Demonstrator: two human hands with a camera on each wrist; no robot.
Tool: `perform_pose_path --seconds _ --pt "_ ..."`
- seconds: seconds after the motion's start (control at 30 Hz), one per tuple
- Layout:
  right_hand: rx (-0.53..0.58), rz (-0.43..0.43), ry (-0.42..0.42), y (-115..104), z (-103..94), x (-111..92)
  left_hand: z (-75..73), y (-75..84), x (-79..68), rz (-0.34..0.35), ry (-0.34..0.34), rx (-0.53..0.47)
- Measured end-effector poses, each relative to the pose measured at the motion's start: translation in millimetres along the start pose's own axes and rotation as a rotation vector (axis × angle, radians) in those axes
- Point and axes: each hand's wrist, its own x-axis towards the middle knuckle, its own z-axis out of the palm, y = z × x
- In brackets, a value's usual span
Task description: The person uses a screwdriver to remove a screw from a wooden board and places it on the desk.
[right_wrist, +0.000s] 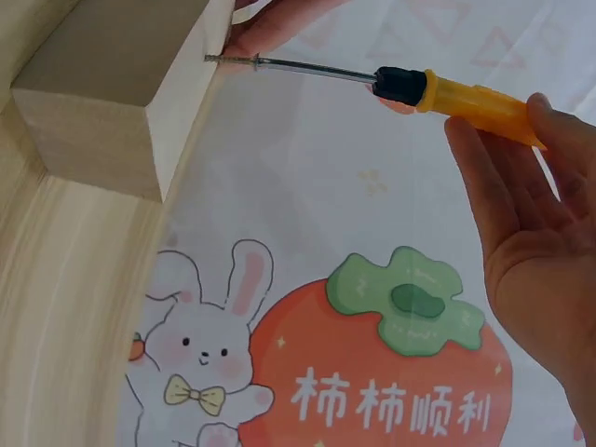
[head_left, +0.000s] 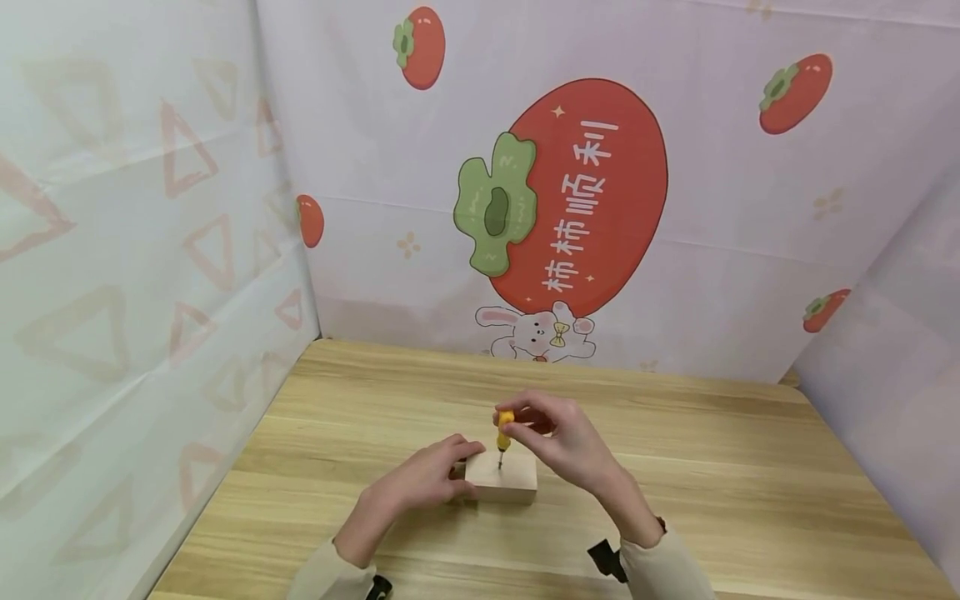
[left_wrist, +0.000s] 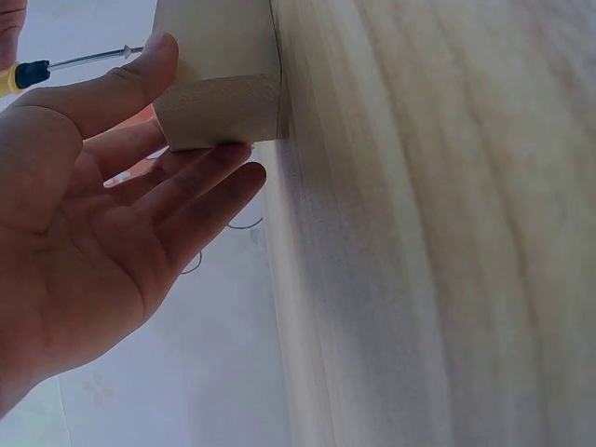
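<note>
- The wooden block (head_left: pixel 519 477) lies on the desk (head_left: pixel 712 483), roughly midway between its left and right edges; the left hand (head_left: pixel 427 475) pinches its left end, fingers part-closed.
- The right hand (head_left: pixel 570 437) pinches the yellow-handled screwdriver (right_wrist: pixel 480 107) near its butt.
- Best to line it up squarely with the screw (right_wrist: pixel 233 60), pressing steadily while turning.
- The persimmon print (head_left: pixel 633 183) reads "柿柿顺利"; no brand legible.

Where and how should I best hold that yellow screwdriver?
Probably by its yellow handle, coming from above and the right, with the fingers of the right hand around the upper end. The screwdriver stands roughly upright, handle up, tip at the screw on the wooden block, and the left hand holds the block's left end.
</note>
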Motion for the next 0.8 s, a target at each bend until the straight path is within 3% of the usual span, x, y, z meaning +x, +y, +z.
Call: perform_pose_path --seconds 0.2,0.33,0.6,0.8 --pt "-0.219 -0.098 0.163 0 12.9 -1 0.2 4.0 -0.7 -0.012 -0.002 -0.012" --pt "-0.295 -0.113 0.238 -1 19.7 0 -0.2 5.4 -0.8 -0.015 -0.002 -0.013" --pt "-0.288 -0.082 0.291 -8 24.8 1 -0.2 2.3 1.2 0.0 0.003 -0.006" --pt "-0.202 -0.061 0.21 -12 23.2 1 0.2 0.0 0.9 -0.005 0.011 -0.011"
